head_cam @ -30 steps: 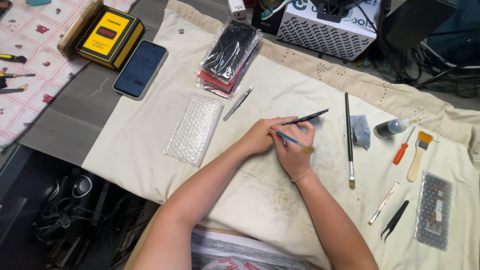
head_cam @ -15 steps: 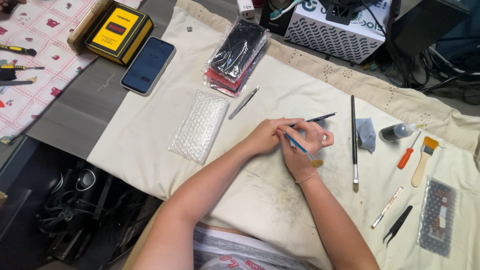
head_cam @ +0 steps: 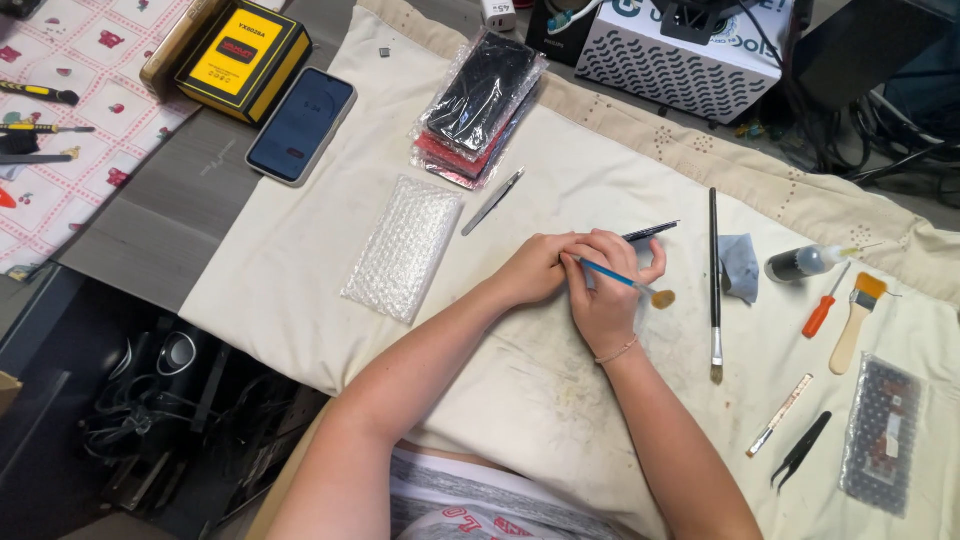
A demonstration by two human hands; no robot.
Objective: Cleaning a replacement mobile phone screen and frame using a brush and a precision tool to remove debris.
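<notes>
Two bare hands meet near the middle of a cream cloth (head_cam: 560, 400) spread over the worktop (head_cam: 180, 200), and everything else lies around them. Largest on the cloth is a sheet of bubble wrap (head_cam: 403, 248), lying flat to the person's left, well apart from the hands. Beyond it sits a stack of bagged dark and red cases (head_cam: 481, 105), and off the cloth's edge a smartphone (head_cam: 301, 123) lies face up beside a yellow box (head_cam: 239, 58).

The left hand (head_cam: 535, 270) is curled shut over something small pressed to the cloth; what it holds is hidden under the fingers. A thin dark tool (head_cam: 650, 231) pokes out from behind the two hands, its tip pointing away to the right; which hand grips it cannot be told.

The right hand (head_cam: 608, 290) is closed around a small blue-handled brush (head_cam: 620, 280), held like a pen. The brush's long axis runs from the left hand's knuckles outward and slightly toward the person, its amber bristle end resting just right of the right thumb. So the brush head lies on the right hand's far side, away from the left hand.

Further right, a long black brush (head_cam: 714, 280) lies nearly straight toward the person, then a grey cloth scrap (head_cam: 740, 266), a small dropper bottle (head_cam: 800, 263), an orange screwdriver (head_cam: 822, 308) and a wooden-handled brush (head_cam: 856, 320).
</notes>
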